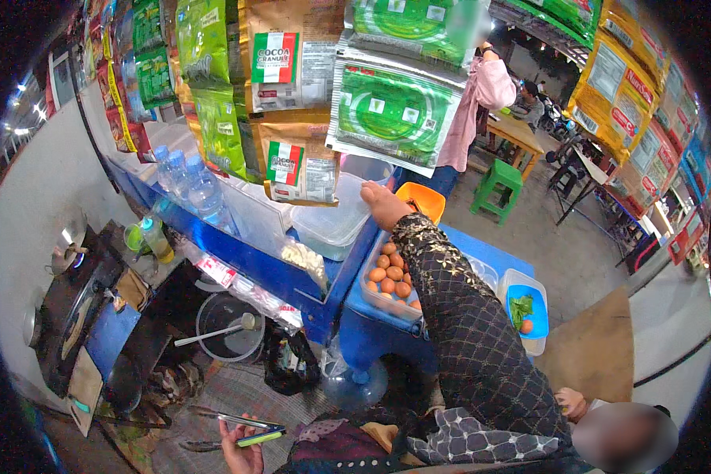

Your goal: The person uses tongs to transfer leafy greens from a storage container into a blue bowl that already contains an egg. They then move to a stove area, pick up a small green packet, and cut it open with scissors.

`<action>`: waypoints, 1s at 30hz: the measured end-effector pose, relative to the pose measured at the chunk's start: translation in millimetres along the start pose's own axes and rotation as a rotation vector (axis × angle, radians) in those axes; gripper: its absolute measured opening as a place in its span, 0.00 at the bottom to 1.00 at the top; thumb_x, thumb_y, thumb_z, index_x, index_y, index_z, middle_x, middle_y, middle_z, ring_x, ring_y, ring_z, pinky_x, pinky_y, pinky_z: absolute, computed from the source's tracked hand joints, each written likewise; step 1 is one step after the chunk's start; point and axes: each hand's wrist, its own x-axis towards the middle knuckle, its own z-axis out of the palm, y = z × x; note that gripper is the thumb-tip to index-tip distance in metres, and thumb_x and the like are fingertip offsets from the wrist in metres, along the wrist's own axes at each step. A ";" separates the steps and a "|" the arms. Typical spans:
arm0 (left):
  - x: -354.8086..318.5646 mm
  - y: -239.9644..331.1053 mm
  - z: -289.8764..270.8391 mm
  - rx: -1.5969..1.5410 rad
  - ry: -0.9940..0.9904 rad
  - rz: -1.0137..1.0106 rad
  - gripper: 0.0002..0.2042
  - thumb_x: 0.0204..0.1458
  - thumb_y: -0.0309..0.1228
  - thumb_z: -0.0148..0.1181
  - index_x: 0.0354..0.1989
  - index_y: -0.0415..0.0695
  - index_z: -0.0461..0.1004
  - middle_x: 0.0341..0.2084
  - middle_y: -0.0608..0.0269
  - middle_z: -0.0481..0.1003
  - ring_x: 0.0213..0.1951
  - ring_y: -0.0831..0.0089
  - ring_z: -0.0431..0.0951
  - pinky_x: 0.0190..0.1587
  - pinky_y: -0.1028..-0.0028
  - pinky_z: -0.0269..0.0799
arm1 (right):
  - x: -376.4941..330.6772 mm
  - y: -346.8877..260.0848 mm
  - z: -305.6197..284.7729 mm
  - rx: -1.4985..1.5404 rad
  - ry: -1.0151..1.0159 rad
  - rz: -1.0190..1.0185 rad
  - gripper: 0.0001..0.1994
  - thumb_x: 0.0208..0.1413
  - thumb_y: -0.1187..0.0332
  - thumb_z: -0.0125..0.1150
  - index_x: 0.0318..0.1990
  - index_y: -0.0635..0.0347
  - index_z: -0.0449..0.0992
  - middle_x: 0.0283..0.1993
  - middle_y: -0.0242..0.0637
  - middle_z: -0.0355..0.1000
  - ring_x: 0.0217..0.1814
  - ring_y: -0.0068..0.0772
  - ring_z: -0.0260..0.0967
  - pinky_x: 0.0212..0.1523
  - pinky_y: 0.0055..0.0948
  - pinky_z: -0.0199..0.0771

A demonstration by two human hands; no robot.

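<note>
My right arm, in a black sleeve with gold pattern, stretches far forward over the blue counter. My right hand (387,207) is beside an orange bowl (421,201) and the rim of a clear plastic tub (332,229). Its fingers point away from me, and I cannot make out their grip. Below its wrist, brown eggs (387,272) fill a clear box. Low in the view, my left hand (243,452) is closed around metal tongs (262,437) with a green grip. The tongs' arms reach left over a grey woven mat.
Sachet strips (395,110) hang across the top. Water bottles (189,182) line the counter ledge. A ladle (217,330) lies across a bucket; a stove (75,316) stands left. A blue tray (525,312) holds greens and an egg. One person stands beyond; another's hand (570,403) shows lower right.
</note>
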 end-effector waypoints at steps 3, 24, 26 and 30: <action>-0.9 4.3 2.6 -0.027 0.006 0.002 0.27 0.56 0.35 0.46 0.65 0.55 0.49 0.50 0.48 0.68 0.50 0.57 0.73 0.42 0.65 0.78 | 8.7 -8.0 6.0 -0.130 -0.161 0.058 0.14 0.55 0.71 0.41 0.49 0.58 0.64 0.62 0.50 0.58 0.68 0.50 0.52 0.63 0.49 0.54; 11.8 -16.9 68.6 0.197 -0.217 -0.111 0.33 0.56 0.33 0.48 0.68 0.54 0.38 0.45 0.56 0.69 0.46 0.62 0.72 0.49 0.59 0.69 | -182.0 -223.5 -0.8 0.867 -0.037 0.268 0.10 0.45 0.80 0.54 0.37 0.62 0.70 0.43 0.42 0.68 0.43 0.37 0.68 0.45 0.32 0.69; 11.8 -21.9 86.9 0.199 -0.175 -0.151 0.35 0.54 0.28 0.49 0.68 0.54 0.38 0.44 0.58 0.68 0.46 0.65 0.70 0.52 0.60 0.66 | -178.0 -255.4 -11.2 1.081 -0.266 0.186 0.12 0.48 0.75 0.57 0.42 0.64 0.70 0.50 0.43 0.64 0.50 0.41 0.65 0.51 0.33 0.67; 39.2 -26.7 93.9 0.320 -0.398 -0.170 0.37 0.54 0.26 0.49 0.69 0.54 0.35 0.48 0.60 0.63 0.50 0.68 0.66 0.53 0.65 0.65 | -164.0 -295.4 -14.6 1.122 -0.471 0.051 0.38 0.45 0.66 0.64 0.64 0.64 0.52 0.60 0.48 0.54 0.65 0.46 0.52 0.63 0.36 0.55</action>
